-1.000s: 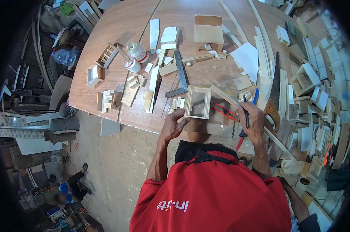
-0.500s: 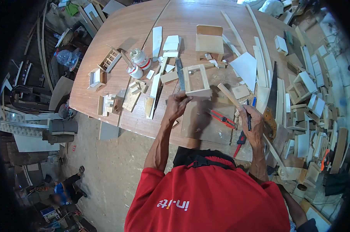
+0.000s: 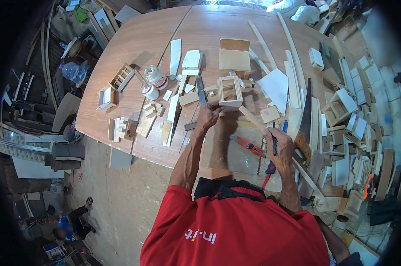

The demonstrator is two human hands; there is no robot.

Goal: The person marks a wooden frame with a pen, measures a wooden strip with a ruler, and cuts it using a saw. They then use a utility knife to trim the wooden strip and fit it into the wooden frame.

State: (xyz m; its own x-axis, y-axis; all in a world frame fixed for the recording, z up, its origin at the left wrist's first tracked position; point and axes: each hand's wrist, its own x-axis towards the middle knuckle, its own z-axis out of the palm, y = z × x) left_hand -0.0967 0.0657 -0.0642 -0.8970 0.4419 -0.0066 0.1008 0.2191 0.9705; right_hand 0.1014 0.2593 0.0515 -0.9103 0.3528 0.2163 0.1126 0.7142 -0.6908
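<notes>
From here I see the person's L hand (image 3: 209,116) closed on the near corner of a small, open, pale wooden frame (image 3: 231,103), over the brown wooden counter (image 3: 218,26); R hand (image 3: 280,145) is curled round a long, flat, pale wooden strip (image 3: 252,119) w/ a slim black pen (image 3: 275,142)

Right hand (image 3: 280,148) seemingly hides part of the wooden strip (image 3: 252,118).

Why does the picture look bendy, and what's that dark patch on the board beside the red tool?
Head view: the table bows and the corners go black, probably from a very wide lens; also head view: the patch on the board looks like a shadow.
</notes>
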